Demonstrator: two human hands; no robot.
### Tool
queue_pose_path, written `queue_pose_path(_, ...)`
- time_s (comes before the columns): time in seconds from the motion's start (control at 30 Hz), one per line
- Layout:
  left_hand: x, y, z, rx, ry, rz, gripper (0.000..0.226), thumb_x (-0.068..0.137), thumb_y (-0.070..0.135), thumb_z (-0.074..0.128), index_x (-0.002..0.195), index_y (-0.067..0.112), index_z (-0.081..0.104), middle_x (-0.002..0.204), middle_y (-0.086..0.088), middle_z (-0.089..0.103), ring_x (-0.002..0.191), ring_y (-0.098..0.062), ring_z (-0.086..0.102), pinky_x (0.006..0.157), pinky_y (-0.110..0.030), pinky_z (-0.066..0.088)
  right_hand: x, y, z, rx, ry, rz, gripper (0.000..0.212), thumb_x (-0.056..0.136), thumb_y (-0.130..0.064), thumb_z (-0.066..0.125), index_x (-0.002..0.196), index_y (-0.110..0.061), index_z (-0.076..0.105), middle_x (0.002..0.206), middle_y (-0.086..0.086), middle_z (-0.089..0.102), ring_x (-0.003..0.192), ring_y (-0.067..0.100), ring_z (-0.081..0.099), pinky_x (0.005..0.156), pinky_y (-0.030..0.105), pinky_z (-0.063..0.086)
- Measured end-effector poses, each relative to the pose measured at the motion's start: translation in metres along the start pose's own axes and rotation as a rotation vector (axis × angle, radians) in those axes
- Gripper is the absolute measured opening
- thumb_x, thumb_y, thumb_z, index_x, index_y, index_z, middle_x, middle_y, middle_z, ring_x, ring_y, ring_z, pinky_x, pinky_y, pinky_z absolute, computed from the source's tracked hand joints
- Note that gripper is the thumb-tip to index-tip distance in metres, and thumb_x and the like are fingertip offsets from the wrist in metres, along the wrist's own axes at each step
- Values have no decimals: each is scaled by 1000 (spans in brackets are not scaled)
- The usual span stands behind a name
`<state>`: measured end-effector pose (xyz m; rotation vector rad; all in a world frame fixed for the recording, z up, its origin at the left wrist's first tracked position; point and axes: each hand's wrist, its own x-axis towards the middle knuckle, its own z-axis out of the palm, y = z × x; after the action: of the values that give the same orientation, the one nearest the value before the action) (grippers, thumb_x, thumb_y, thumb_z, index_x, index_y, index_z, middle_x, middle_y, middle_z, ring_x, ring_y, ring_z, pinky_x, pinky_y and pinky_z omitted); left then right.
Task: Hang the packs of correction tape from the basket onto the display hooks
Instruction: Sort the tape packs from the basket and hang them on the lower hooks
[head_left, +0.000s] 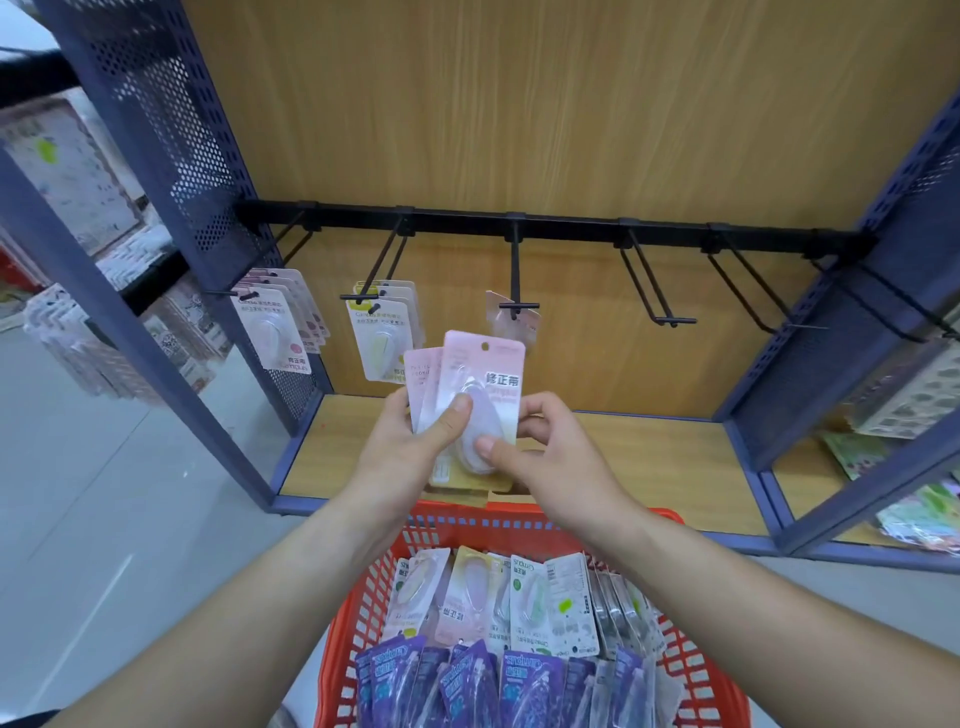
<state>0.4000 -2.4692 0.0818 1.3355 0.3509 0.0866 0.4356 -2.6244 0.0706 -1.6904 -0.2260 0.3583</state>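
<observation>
Above the red basket, my left hand holds a small fan of pink correction tape packs, thumb on the front one. My right hand pinches the lower edge of that front pink pack, which stands upright with its hang hole at the top. A black rail carries the display hooks. The left hook holds several pink packs, the second hook several yellow ones, and the middle hook a single pink pack. The basket holds several more packs.
Two empty hooks stick out to the right of the middle one. A wooden shelf board lies below the rail, framed by blue perforated side panels. Other stationery hangs on neighbouring racks at left and right.
</observation>
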Motion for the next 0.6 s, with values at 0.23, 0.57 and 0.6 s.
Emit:
queue_pose_path(0.23, 18, -3, -15, 19, 17, -18, 51, 92, 10, 69, 139, 15, 50, 120, -10, 74, 111, -35, 71, 102, -61, 51, 19, 1, -1, 262, 30, 56, 25, 99, -10, 65, 119, -11, 50, 105, 5, 77, 82, 9, 73, 69, 38, 64)
queue_pose_path(0.57, 23, -5, -38, 118, 91, -9, 38, 95, 11, 68, 132, 18, 58, 111, 2, 78, 103, -21, 75, 93, -47, 57, 57, 18, -26, 127, 179, 67, 26, 98, -11, 66, 115, -27, 55, 105, 12, 75, 98, 27, 74, 70, 43, 64)
queue_pose_path(0.6, 22, -6, -39, 117, 90, -12, 39, 95, 11, 68, 132, 18, 58, 112, 2, 78, 103, -21, 75, 93, -46, 57, 59, 20, -27, 115, 179, 74, 26, 97, -12, 67, 115, -27, 55, 104, 13, 75, 97, 27, 74, 70, 43, 64)
